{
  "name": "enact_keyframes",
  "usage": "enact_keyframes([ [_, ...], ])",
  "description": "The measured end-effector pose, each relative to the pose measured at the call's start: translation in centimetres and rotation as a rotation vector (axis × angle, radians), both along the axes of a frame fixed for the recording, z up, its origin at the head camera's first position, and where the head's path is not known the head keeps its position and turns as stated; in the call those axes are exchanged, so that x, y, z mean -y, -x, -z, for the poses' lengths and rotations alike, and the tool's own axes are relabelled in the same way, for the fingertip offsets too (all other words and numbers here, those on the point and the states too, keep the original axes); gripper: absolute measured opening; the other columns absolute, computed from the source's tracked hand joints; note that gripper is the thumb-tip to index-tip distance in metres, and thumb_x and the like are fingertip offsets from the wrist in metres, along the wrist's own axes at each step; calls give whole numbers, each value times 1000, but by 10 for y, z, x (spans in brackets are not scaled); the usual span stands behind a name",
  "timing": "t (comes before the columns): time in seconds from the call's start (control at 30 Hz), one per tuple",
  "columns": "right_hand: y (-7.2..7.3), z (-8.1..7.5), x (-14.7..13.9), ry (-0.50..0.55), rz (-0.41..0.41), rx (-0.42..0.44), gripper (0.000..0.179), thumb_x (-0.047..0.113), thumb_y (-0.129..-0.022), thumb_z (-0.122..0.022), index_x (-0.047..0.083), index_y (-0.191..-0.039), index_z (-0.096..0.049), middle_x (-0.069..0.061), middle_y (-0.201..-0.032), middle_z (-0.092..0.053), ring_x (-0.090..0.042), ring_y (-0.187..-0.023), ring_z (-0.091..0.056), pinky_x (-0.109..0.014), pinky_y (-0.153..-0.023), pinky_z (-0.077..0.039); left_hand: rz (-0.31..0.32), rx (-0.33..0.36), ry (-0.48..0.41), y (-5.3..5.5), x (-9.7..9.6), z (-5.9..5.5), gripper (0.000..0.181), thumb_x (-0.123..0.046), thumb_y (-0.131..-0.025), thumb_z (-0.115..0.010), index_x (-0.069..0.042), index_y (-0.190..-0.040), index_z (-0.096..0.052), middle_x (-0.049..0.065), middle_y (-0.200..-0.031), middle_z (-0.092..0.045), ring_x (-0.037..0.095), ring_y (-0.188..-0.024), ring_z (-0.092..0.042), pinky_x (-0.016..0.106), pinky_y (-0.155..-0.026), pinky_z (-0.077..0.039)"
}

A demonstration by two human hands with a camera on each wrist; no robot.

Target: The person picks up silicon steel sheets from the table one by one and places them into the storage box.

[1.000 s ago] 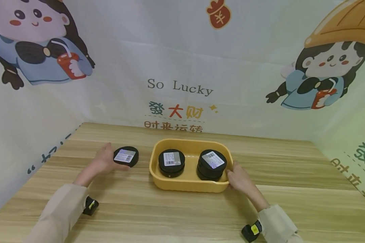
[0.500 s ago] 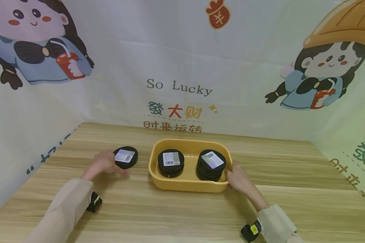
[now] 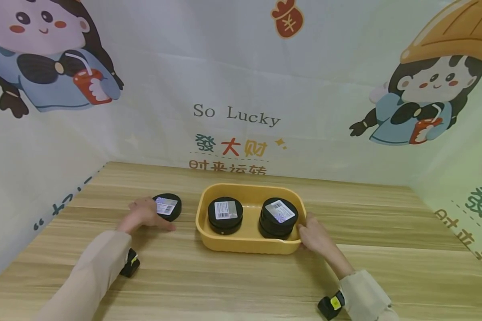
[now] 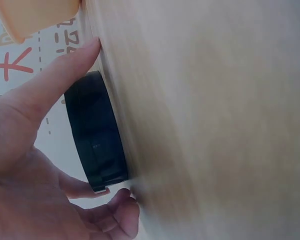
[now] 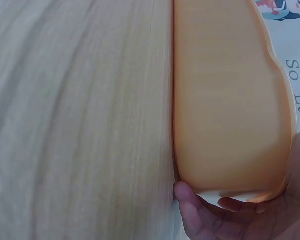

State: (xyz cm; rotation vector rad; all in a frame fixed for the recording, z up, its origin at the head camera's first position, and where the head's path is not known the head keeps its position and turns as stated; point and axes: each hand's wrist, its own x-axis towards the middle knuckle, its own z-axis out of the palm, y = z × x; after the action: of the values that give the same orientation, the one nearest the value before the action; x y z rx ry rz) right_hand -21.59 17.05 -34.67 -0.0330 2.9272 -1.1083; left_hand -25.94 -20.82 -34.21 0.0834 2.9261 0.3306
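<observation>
A round black flat jar [image 3: 168,206] with a silvery label lies on the table left of the yellow plastic tray [image 3: 247,245]. My left hand [image 3: 145,215] is around its left side. In the left wrist view, the thumb spreads past one edge of the jar [image 4: 97,132] and the loosely bent fingers lie at the opposite edge. My right hand [image 3: 315,236] grips the tray's right end; in the right wrist view its fingers curl against the end wall of the tray [image 5: 230,110]. The thumb is mostly hidden at the rim.
Two stacks of similar black jars stand inside the tray, a left stack [image 3: 225,211] and a right stack [image 3: 279,216]. A printed cloth [image 3: 241,67] hangs behind and beside the wooden table [image 3: 225,285].
My left hand has shifted right and nearer to me beside the jar, its fingers drawing back from the far edge. The right hand has stayed on the tray.
</observation>
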Motion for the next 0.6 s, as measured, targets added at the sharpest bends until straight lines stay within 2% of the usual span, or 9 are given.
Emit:
enact_keyframes([
  [0.23,1,0,0,4,6,2,26,7,-85,-39,-11,-104,-40,-9,-58,-51,-17,-44,-50,-26,-42,-41,-39,-54,-61,2,-1,2,86,-42,-61,-75,21,-107,-37,32,-96,-48,49,-96,-44,57,-86,-31],
  [0.6,1,2,0,6,12,7,24,7,-85,-39,-11,-102,-41,-10,-60,-51,-16,-43,-50,-26,-41,-42,-42,-51,-65,4,-1,0,74,-37,-62,-72,18,-101,-39,28,-88,-49,45,-89,-46,48,-79,-33],
])
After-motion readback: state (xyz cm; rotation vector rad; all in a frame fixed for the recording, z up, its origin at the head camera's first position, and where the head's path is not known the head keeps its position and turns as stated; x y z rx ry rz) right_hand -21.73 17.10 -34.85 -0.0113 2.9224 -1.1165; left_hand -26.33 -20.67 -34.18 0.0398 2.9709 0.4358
